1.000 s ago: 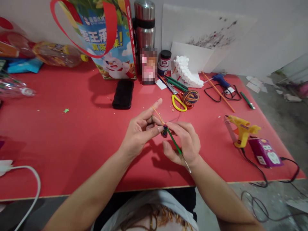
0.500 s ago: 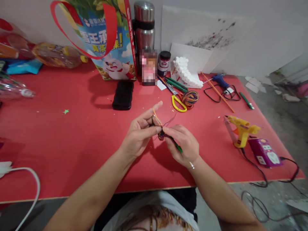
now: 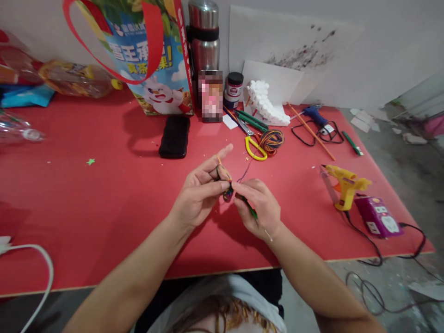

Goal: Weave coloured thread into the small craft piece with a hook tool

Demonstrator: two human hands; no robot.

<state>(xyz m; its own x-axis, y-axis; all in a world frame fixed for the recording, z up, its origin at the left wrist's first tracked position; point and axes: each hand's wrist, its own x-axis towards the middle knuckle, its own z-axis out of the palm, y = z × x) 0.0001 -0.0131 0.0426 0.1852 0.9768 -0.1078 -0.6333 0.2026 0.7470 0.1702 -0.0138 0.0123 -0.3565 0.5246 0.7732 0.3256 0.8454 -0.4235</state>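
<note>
A small piece of multicoloured crochet work is pinched between the thumb and fingers of my left hand, whose index finger points up and away. An orange stretch of yarn runs over that index finger. My right hand is closed around a crochet hook with a green handle; its tip is hidden at the work, where both hands' fingertips meet. From there a thin dark strand leads towards a multicoloured yarn ball lying beyond my hands, beside yellow-handled scissors.
Behind stand a gift bag, a steel flask, a phone and a jar. A black case-like object lies nearer. At right are a yellow glue gun, a purple power block and cables.
The whole view has shifted slightly, so objects appear a little further left. Both hands keep their grips, and the strand towards the yarn ball now hangs in a different line.
</note>
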